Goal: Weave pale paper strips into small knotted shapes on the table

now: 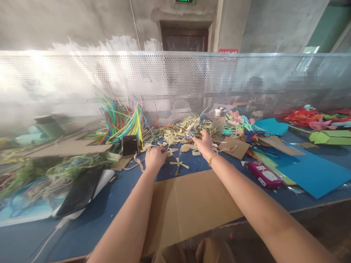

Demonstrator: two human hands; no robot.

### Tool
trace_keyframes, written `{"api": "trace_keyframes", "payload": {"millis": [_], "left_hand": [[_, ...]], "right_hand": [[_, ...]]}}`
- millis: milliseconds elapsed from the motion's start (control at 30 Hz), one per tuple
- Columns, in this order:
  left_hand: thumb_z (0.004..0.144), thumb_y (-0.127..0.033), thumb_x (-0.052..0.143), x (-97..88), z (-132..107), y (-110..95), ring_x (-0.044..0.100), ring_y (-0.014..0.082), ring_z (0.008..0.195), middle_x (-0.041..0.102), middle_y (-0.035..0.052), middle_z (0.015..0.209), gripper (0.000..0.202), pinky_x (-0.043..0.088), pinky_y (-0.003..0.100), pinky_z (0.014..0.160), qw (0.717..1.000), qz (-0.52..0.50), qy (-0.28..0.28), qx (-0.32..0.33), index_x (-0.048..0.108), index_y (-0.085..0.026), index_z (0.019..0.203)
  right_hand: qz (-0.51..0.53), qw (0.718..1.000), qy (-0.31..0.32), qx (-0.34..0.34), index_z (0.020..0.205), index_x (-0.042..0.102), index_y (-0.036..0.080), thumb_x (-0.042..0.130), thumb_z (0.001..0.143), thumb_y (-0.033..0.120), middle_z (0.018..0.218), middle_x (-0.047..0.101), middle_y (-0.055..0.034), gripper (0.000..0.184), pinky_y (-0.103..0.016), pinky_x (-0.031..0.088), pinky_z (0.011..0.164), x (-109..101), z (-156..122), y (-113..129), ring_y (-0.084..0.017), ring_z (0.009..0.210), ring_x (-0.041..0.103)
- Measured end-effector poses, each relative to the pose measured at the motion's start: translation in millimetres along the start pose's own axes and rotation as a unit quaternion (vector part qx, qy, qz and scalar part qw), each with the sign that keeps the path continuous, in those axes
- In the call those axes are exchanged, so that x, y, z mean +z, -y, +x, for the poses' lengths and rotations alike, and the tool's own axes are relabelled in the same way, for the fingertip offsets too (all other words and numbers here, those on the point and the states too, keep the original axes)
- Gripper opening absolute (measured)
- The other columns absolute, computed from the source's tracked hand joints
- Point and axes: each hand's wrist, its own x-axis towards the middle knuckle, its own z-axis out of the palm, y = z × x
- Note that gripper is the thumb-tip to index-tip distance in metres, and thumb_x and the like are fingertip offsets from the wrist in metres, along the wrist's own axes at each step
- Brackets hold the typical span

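My right hand (204,144) reaches to the near edge of a pile of pale yellow-green leaf-like pieces (175,137), its thumb and fingers apart and nothing seen between them. To the left, my left hand (155,158) is low over the blue table, fingers curled together at the tips; what they pinch, if anything, is too small to name. Between the hands lies a small pale flower-like piece with narrow petals (178,165). Under my forearms is a flat brown cardboard sheet (189,204).
Behind the left hand stand a black box-like object (130,145) and a bundle of coloured stems (123,122). A glass bottle (218,122) rises beyond the right hand. Rightward lie a purple case (264,175) and blue sheets (315,171). A perforated metal screen (181,80) closes the back.
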Motion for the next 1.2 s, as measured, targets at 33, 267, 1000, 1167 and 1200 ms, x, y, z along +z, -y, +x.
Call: {"api": "trace_keyframes", "payload": {"millis": [33, 267, 1000, 1167, 1200], "left_hand": [[0.073, -0.047, 0.060, 1.3, -1, -1, 0.059, 0.0295, 0.099, 0.070, 0.0106, 0.099, 0.032, 0.040, 0.038, 0.090, 0.999, 0.039, -0.002, 0.000, 0.074, -0.023, 0.088], [0.073, -0.037, 0.058, 8.0, -4, -5, 0.057, 0.0290, 0.102, 0.068, 0.0101, 0.101, 0.024, 0.039, 0.037, 0.091, 0.995, 0.103, 0.015, -0.005, 0.074, -0.025, 0.084], [0.077, -0.049, 0.051, -5.8, -14, -14, 0.054, 0.0337, 0.108, 0.066, 0.0127, 0.109, 0.037, 0.041, 0.041, 0.086, 0.994, 0.095, 0.028, -0.036, 0.070, -0.023, 0.095], [0.079, -0.045, 0.052, -9.8, -19, -23, 0.054, 0.0343, 0.107, 0.066, 0.0138, 0.109, 0.036, 0.041, 0.042, 0.087, 0.996, 0.088, 0.030, -0.006, 0.070, -0.021, 0.097], [0.079, -0.045, 0.052, -11.4, -20, -24, 0.054, 0.0341, 0.107, 0.066, 0.0135, 0.108, 0.035, 0.040, 0.042, 0.087, 0.996, 0.087, 0.029, -0.004, 0.070, -0.021, 0.097]], "right_hand": [[-0.016, 1.000, 0.002, 0.005, 0.117, 0.055, 0.012, 0.062, 0.070, 0.034, 0.119, 0.057, -0.0170, 0.052, -0.042, 0.040, 0.097, 0, -2, 1, -0.029, 0.114, 0.051], [-0.070, 0.993, 0.066, -0.068, 0.098, 0.066, 0.017, 0.059, 0.075, 0.026, 0.106, 0.065, -0.0092, 0.026, -0.038, 0.039, 0.096, -2, -8, 11, -0.023, 0.105, 0.056], [-0.348, 0.838, 0.347, -0.236, 0.123, 0.058, 0.031, 0.051, 0.085, 0.034, 0.132, 0.053, -0.0076, 0.039, -0.046, 0.031, 0.100, 91, 9, 53, -0.028, 0.121, 0.045], [-0.273, 0.829, 0.387, -0.298, 0.080, 0.074, 0.025, 0.053, 0.083, 0.046, 0.093, 0.071, -0.0049, 0.030, -0.033, 0.039, 0.086, 73, 15, 53, -0.022, 0.094, 0.061], [-0.278, 0.834, 0.385, -0.281, 0.070, 0.074, 0.023, 0.051, 0.083, 0.049, 0.081, 0.071, -0.0056, 0.037, -0.031, 0.040, 0.081, 68, 22, 52, -0.021, 0.085, 0.062]]}}
